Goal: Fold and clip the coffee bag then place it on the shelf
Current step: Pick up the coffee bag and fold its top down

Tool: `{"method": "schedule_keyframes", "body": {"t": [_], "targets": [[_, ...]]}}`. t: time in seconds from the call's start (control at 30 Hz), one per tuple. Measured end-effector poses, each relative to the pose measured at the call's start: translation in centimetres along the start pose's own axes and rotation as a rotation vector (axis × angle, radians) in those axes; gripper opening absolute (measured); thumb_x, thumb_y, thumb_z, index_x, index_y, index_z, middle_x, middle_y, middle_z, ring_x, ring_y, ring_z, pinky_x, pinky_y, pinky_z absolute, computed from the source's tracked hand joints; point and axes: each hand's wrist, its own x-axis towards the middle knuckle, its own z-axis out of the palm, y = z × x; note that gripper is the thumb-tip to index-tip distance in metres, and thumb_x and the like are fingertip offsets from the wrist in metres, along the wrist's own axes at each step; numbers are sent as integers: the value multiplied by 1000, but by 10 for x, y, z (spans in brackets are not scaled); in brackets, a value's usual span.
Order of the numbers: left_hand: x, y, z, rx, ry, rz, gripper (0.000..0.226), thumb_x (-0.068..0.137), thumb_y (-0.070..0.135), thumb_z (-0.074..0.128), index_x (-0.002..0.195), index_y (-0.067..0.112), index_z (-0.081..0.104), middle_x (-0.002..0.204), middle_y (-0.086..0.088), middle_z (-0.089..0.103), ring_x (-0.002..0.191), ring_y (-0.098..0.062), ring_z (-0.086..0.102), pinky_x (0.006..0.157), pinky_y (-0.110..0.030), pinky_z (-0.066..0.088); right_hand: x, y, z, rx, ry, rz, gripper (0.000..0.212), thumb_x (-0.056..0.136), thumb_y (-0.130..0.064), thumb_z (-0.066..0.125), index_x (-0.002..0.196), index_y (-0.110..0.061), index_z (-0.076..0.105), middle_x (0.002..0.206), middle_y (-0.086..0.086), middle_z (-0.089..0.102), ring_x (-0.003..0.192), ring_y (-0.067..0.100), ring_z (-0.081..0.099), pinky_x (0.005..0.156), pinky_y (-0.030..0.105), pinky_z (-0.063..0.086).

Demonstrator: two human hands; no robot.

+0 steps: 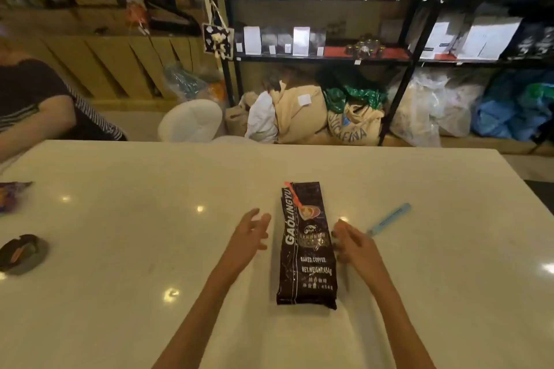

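coffee bag (307,249) flat on table (120,219) | left hand (250,234), right hand (353,244) spread, flanking it

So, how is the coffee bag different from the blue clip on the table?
The coffee bag is dark with white lettering; the blue clip is pale and plain. The coffee bag is wide and bulky, while the blue clip is a thin stick. The coffee bag lies between the left hand and right hand; the blue clip lies beyond the right hand, angled. Both lie flat on the white table, and neither is held.
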Motion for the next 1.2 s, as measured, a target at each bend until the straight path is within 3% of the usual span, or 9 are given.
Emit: {"method": "schedule_keyframes", "body": {"t": [0.1, 0.27, 0.37, 0.53, 0.7, 0.77, 0.87, 1.0, 1.2], "targets": [[-2, 6, 27, -111, -201, -153, 50, 96, 47, 49, 138, 19, 43, 122, 0, 66, 102, -11, 67, 72, -21, 55, -6, -11, 24, 67, -118, 30, 63, 80, -62, 53, 129, -24, 61, 107, -7, 74, 88, 5, 73, 71, 17, 55], [1, 7, 37, -283, -229, -64, 62, 92, 42, 61, 144, 42, 29, 131, 1, 61, 111, -16, 68, 90, -36, 58, -13, -7, 36, 339, 17, -17, 54, 84, -47, 60, 136, -34, 50, 119, -2, 67, 99, 14, 71, 72, 28, 61], [-6, 4, 40, -348, -287, -37, 64, 93, 28, 62, 140, 52, 24, 128, 10, 60, 107, -11, 69, 82, -31, 59, -17, -12, 38, 345, -22, -62, 38, 90, -31, 64, 126, -36, 55, 117, -4, 69, 98, 12, 72, 72, 26, 60], [-2, 4, 33, -458, -153, -46, 58, 86, 11, 70, 136, 30, 47, 115, -8, 73, 102, -27, 72, 82, -44, 60, -10, -16, 32, 349, 55, -132, 29, 94, -11, 61, 117, -27, 63, 110, -4, 72, 94, 7, 72, 69, 22, 59], [-2, 14, 42, -463, -77, 15, 26, 94, 24, 60, 119, 17, 61, 112, -7, 74, 101, -25, 72, 87, -43, 58, -4, -20, 49, 339, 86, -144, 27, 96, -28, 57, 121, -20, 61, 111, 0, 72, 98, 16, 72, 81, 36, 60], [-3, 22, 47, -457, -34, 28, 25, 96, 33, 55, 112, 18, 65, 104, -4, 77, 95, -21, 74, 81, -36, 60, -2, -28, 57, 284, 87, -160, 30, 91, -42, 59, 115, -24, 60, 104, -2, 73, 92, 12, 72, 77, 32, 60], [-2, 26, 51, -434, 134, 52, 22, 98, 28, 53, 96, 13, 69, 83, -1, 78, 75, -11, 75, 61, -21, 58, 2, -35, 63, 191, 241, -225, 15, 95, -37, 57, 98, -25, 64, 90, -6, 72, 82, 7, 71, 67, 22, 57], [3, 20, 59, -393, 308, 82, 34, 100, 32, 48, 90, 4, 65, 82, -10, 74, 72, -17, 72, 61, -28, 59, 7, -40, 74, 170, 411, -266, 21, 100, -34, 44, 92, -26, 62, 84, -9, 69, 74, -3, 66, 60, 15, 54], [14, 21, 60, -334, 417, 208, 27, 102, 30, 44, 86, 17, 60, 84, -7, 70, 75, -16, 69, 65, -27, 58, 8, -20, 71, -136, 241, -245, 41, 87, -62, 36, 100, -28, 56, 81, -17, 66, 72, 1, 66, 65, 19, 52]]}}
